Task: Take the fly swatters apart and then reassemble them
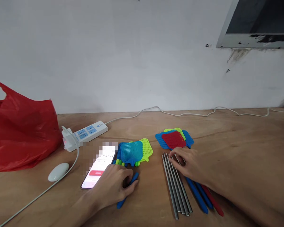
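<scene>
My left hand (115,186) lies closed over the blue and green handles of a small stack of fly swatters (134,151), whose blue and lime mesh heads point away from me. My right hand (189,165) rests with curled fingertips on the far ends of several bare metal rods (176,189) lying side by side. Just beyond it is a second pile of swatter heads (174,138), red on top of blue and yellow. Their blue and red handles (203,197) run under my right wrist.
A phone (99,170) with a lit screen lies left of my left hand. Further left are a white power strip (85,134), a white mouse-like device (58,171) with cable, and a red plastic bag (21,129). A white cable (184,113) runs along the wall.
</scene>
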The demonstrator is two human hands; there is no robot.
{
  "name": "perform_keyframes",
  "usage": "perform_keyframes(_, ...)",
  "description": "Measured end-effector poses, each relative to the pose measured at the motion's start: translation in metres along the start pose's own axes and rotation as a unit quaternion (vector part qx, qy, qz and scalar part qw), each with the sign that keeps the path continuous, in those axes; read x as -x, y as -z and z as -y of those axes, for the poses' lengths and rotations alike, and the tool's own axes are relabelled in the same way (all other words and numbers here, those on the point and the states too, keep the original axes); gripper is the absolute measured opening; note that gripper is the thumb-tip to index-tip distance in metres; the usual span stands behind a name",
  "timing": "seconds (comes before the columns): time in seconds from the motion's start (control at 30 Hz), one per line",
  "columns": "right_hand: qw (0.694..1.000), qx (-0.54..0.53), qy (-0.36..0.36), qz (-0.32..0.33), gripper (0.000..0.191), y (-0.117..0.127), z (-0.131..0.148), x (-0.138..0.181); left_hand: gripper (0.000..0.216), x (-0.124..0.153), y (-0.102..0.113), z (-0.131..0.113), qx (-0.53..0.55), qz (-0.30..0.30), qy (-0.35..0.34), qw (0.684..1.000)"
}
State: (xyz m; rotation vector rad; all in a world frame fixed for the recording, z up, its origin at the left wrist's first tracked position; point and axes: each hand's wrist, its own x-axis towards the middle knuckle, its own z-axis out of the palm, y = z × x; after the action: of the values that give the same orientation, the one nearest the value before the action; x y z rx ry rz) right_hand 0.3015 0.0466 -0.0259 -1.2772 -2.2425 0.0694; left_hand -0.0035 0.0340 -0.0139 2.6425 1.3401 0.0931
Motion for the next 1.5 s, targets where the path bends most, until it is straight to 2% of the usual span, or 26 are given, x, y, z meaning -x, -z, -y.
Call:
perform_keyframes(0.13,0.997,0.013,0.029,0.076,0.019,-0.001,0.028,-0.005,0.036,0.0,0.0,0.0,0.0,-0.016,-0.011,1.0)
perform_keyframes(0.3,0.992,0.011,-0.011,0.128,0.016,-0.007,0.04,-0.009,0.036,0.0,-0.002,0.002,-0.004,-0.049,-0.023,0.999)
perform_keyframes(0.53,0.992,-0.018,-0.033,0.118,0.015,-0.014,0.037,-0.005,0.034,0.001,-0.01,0.005,0.009,-0.081,-0.051,0.995)
perform_keyframes(0.7,0.993,-0.051,-0.013,0.102,0.013,-0.016,0.038,-0.002,0.032,0.0,-0.013,0.005,0.003,-0.089,-0.053,0.995)
perform_keyframes(0.9,0.991,-0.068,-0.025,0.112,0.01,-0.018,0.039,0.0,0.032,0.001,-0.013,0.002,-0.001,-0.086,-0.057,0.995)
perform_keyframes(1.1,0.993,-0.037,-0.015,0.108,0.007,-0.016,0.04,0.0,0.033,0.0,-0.013,0.002,0.002,-0.08,-0.055,0.995)
perform_keyframes(1.2,0.993,-0.042,-0.009,0.11,0.011,-0.016,0.04,0.0,0.034,-0.001,-0.013,0.002,0.007,-0.078,-0.053,0.996)
perform_keyframes(1.3,0.991,-0.083,-0.029,0.102,0.015,-0.017,0.038,0.0,0.034,0.0,-0.013,0.002,0.017,-0.078,-0.05,0.996)
perform_keyframes(1.4,0.977,-0.185,-0.07,0.075,0.016,-0.017,0.035,-0.001,0.033,0.0,-0.011,0.002,0.062,-0.072,-0.038,0.995)
perform_keyframes(1.5,0.93,-0.342,-0.132,0.02,0.02,-0.015,0.031,-0.004,0.032,0.0,-0.01,0.001,0.135,-0.058,-0.017,0.989)
